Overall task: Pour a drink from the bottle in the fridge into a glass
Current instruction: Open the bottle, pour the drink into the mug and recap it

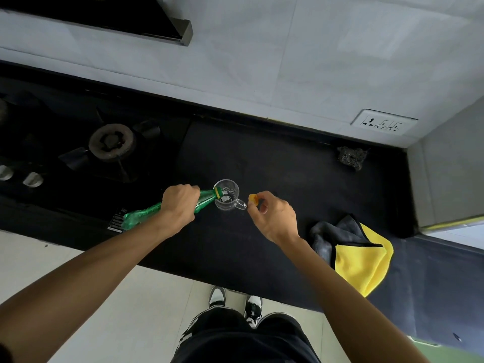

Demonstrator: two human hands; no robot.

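Left hand: the left hand [180, 203] is wrapping around the green bottle [146, 212] at its upper body, just below the neck, and is tipping it towards the glass.
Right hand: the right hand [272, 218] is pinching the yellow cap [253, 198] between thumb and fingertips, just beside the glass handle.
Bottle: it is lying tilted, its open mouth resting at or just over the rim of the glass [227, 195]; whether liquid is flowing cannot be told.
Glass: it is standing upright on the black counter [262, 158], between the two hands.
Handling, bottle: judged to be thin, soft plastic that is likely denting under a hard squeeze, and possibly slippery if cold; the grip near the shoulder is giving good control of the tilt.
Handling, glass: judged to be light, rigid and breakable, liable to slide if the bottle mouth is pressing on it; the handle is the natural place to steady it.
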